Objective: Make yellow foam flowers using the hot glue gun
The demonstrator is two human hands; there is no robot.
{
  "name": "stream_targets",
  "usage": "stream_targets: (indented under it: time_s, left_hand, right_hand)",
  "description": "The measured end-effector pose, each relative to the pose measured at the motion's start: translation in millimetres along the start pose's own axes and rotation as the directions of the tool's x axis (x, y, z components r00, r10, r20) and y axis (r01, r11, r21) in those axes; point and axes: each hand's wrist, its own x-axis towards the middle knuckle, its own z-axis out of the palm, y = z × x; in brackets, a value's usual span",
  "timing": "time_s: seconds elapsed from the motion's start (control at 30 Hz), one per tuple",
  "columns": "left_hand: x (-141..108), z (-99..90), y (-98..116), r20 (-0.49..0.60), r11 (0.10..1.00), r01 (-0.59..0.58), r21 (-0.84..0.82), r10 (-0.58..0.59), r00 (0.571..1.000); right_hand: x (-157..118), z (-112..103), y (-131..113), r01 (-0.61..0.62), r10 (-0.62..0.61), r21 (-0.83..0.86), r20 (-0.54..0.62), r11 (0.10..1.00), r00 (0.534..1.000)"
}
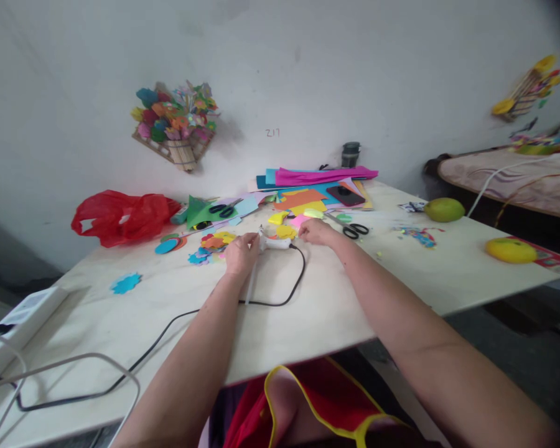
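Note:
A white hot glue gun [275, 244] lies on the table with its handle pointing right and a black cord running from it. From its body a translucent glue stick [251, 286] sticks out toward me. My left hand [241, 254] has its fingers closed at the gun's body. To the right, my right hand [316, 232] is closed in a pinch beside a pink paper piece [299, 220]; what its fingertips hold is hidden. Yellow paper cutouts [286, 231] lie between the hands. A pile of colourful paper flowers [214, 244] sits just left of my left hand.
Black-handled scissors [356, 231] lie right of my right hand; another pair [221, 210] is farther left. Paper sheets [303, 200], a phone [345, 195] and a red plastic bag [124, 218] are behind. Cords run from a power strip [28, 314]. Mangoes [511, 250] lie at right.

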Motion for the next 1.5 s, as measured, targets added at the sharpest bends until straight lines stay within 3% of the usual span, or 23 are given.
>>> stream_targets:
  time_s: [0.13,0.43,0.8,0.9,1.0,1.2,1.3,1.5]
  left_hand:
    - [0,-0.3,0,0.002,1.000,-0.012,-0.007,0.012,1.000]
    - [1,0.5,0,0.013,1.000,-0.004,-0.006,0.004,1.000]
    - [0,-0.2,0,0.015,1.000,-0.010,-0.006,0.010,1.000]
    - [0,1.0,-1,-0.009,0.999,-0.021,-0.024,0.021,1.000]
    - [1,1.8,-1,-0.076,0.997,-0.051,-0.051,0.047,0.996]
    - [3,-1.3,7,-0.240,0.937,-0.332,-0.111,0.299,0.924]
    - [3,-2.9,12,-0.226,0.922,-0.372,-0.109,0.342,0.912]
    - [0,-4.8,16,-0.123,0.928,-0.343,-0.143,0.327,0.937]
  right_hand:
    - [-1,2,0,-0.023,0.013,0.139,0.072,0.990,0.997]
    - [7,11,9,0.048,-0.056,0.143,0.051,0.989,0.997]
    - [9,10,10,-0.053,0.043,0.355,0.038,0.933,0.998]
    - [4,3,4,-0.079,0.082,0.465,0.012,0.882,0.997]
    - [-2,-4,-1,-0.006,0.039,0.634,-0.038,0.773,0.999]
    - [-2,-2,-8,0.109,-0.080,0.821,-0.078,0.560,0.994]
    - [-1,3,-15,0.140,-0.149,0.844,-0.071,0.518,0.986]
    - [-7,7,-29,0.177,-0.269,0.839,-0.038,0.514,0.962]
